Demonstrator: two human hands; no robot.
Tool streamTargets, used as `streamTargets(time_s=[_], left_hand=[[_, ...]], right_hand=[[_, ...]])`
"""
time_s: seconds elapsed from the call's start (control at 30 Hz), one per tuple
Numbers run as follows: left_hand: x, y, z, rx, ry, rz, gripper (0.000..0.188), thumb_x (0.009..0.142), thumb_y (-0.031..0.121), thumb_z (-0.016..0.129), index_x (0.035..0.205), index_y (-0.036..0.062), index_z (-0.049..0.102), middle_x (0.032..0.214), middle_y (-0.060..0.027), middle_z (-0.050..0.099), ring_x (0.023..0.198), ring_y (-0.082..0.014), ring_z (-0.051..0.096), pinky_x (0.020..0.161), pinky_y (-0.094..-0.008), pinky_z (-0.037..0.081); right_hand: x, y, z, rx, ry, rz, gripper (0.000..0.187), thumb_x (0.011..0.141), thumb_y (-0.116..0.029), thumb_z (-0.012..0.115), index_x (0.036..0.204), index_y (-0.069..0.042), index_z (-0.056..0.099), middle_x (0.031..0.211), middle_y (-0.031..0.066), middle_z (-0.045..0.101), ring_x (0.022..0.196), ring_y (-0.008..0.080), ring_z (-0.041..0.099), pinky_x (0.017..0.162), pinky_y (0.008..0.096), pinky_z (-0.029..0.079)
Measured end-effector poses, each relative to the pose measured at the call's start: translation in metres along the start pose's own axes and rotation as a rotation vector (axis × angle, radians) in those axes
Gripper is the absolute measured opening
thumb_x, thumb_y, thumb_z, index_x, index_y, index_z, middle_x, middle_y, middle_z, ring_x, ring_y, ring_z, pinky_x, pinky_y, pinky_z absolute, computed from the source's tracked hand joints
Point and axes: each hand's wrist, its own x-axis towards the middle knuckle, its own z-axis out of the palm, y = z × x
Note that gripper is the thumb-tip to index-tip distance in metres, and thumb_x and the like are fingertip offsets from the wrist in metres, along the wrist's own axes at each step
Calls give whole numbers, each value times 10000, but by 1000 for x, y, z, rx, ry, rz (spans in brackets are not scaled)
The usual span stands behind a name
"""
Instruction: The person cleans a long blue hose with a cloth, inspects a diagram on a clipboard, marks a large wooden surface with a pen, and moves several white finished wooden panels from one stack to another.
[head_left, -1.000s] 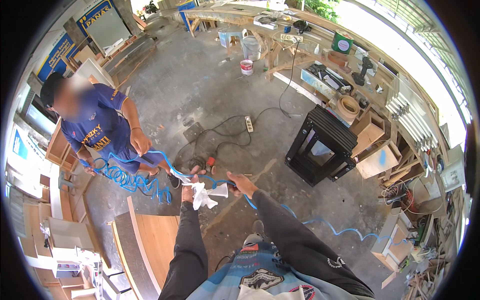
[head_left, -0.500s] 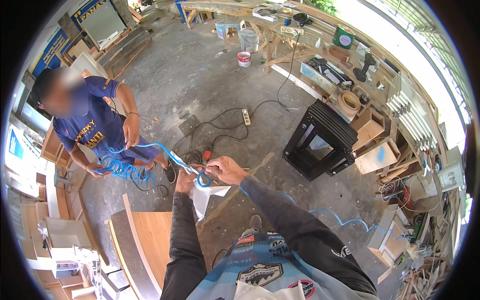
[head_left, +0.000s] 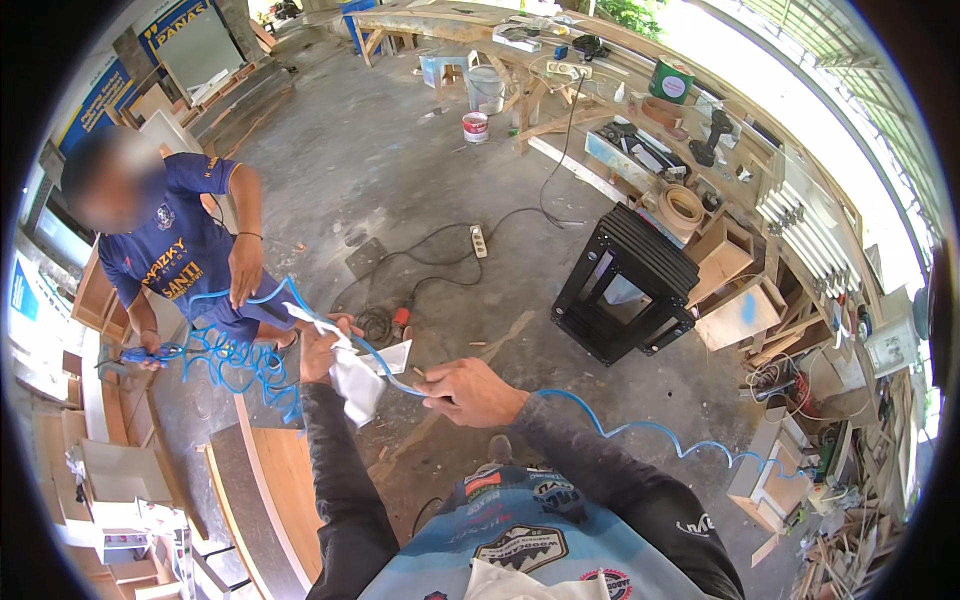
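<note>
A thin blue hose (head_left: 575, 402) runs across in front of me, from the right side to a person on the left. My right hand (head_left: 468, 390) is closed round it at mid-picture. Farther left, my left hand (head_left: 318, 352) is closed on a crumpled white sheet (head_left: 358, 388), paper or cloth I cannot tell. The hose passes over this sheet, against or just beside my left fingers. The other person's hand (head_left: 246, 270) is by the hose's far stretch. Their other hand (head_left: 150, 350) holds the end of a tangled blue hose coil (head_left: 245, 368).
A black slatted frame (head_left: 625, 285) stands on the concrete floor at right. Black cables and a power strip (head_left: 478, 241) lie ahead. A wooden panel (head_left: 285, 480) is at lower left. Tools and a cordless drill (head_left: 712, 138) crowd the bench on the right.
My hands have drawn apart, the left going left and the right slightly down. The small hose loop between them has straightened. The other person's coil hangs looser and wider.
</note>
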Motion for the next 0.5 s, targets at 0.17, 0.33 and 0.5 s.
streamTargets(time_s=[0.17,0.33,0.5], left_hand=[[-24,14,16,-20,208,-13,299,784,192,691,953,-15,559,737,-127,617,633,-169,602,500,-282,438],[-44,16,19,-20,295,-6,194,787,115,659,882,-40,591,685,-110,615,544,-171,596,474,-269,461],[-61,3,27,-17,331,4,215,793,182,685,817,-15,601,697,-64,585,543,-161,596,488,-278,484]], right_hand=[[-40,7,38,-285,270,-10,150,766,-83,611,878,17,617,755,76,518,715,241,565,628,357,458],[-53,35,56,-373,309,5,215,763,-68,616,963,10,605,776,71,515,722,227,561,636,350,468],[-71,48,57,-182,406,164,198,759,-74,677,948,-23,648,707,78,527,609,243,542,526,344,444]])
